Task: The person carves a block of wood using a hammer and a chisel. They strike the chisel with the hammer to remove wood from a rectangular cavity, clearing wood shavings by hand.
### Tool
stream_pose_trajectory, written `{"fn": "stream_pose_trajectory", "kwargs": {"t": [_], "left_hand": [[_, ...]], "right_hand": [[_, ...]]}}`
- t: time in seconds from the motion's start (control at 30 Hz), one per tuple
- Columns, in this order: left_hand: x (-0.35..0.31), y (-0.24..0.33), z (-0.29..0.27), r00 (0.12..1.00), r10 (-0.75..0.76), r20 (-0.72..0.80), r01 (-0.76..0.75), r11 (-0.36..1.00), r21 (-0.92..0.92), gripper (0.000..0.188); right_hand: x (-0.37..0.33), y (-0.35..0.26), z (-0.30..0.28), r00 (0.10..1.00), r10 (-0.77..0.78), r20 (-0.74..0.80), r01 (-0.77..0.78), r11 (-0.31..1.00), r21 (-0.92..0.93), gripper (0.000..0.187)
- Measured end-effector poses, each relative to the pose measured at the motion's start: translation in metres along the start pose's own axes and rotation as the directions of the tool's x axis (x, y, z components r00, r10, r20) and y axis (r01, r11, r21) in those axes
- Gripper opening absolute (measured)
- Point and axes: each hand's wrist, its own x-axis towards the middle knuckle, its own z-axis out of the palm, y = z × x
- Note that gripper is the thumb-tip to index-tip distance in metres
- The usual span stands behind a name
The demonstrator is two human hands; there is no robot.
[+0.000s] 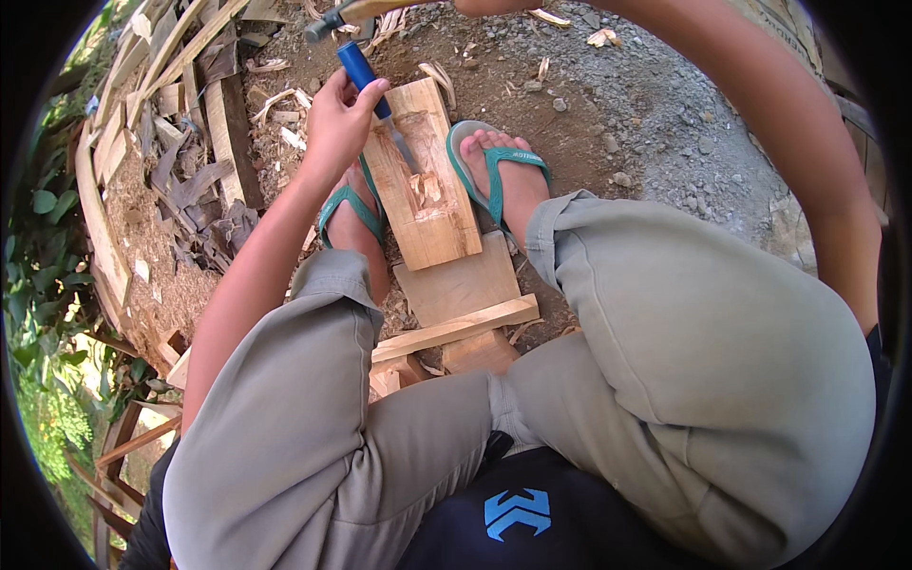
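Note:
My left hand [339, 125] grips a chisel [356, 66] by its blue handle. The metal blade slants down into a rough hollow cut in a pale wooden block [439, 236], where curled shavings [427, 192] lie. At the top edge, partly cut off by the picture, my right hand [499, 5] is closed round the wooden handle of a hammer [325, 26]. The hammer's dark head hangs just above and left of the chisel's handle end, apart from it. My feet in green flip-flops [497, 166] flank the block.
Beneath the block's near end lies a flat board [463, 285], with a wooden strip [456, 326] across nearer my legs. Scrap wood [228, 123] is heaped at the left. Grey gravel [693, 142] spreads at the right, and wood chips litter the dirt.

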Motion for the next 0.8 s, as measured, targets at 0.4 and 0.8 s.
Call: {"fn": "stream_pose_trajectory", "kwargs": {"t": [0.4, 0.8], "left_hand": [[-0.078, 0.039, -0.074, 0.95, -0.041, 0.309, 0.131, 0.952, -0.278, 0.027], [-0.027, 0.05, -0.053, 0.999, 0.04, 0.032, -0.03, 0.959, -0.282, 0.031]], "right_hand": [[-0.033, 0.021, 0.011, 0.967, 0.1, -0.233, 0.019, 0.888, 0.46, 0.052], [-0.054, -0.001, 0.011, 0.989, 0.052, -0.137, 0.019, 0.88, 0.474, 0.054]]}}
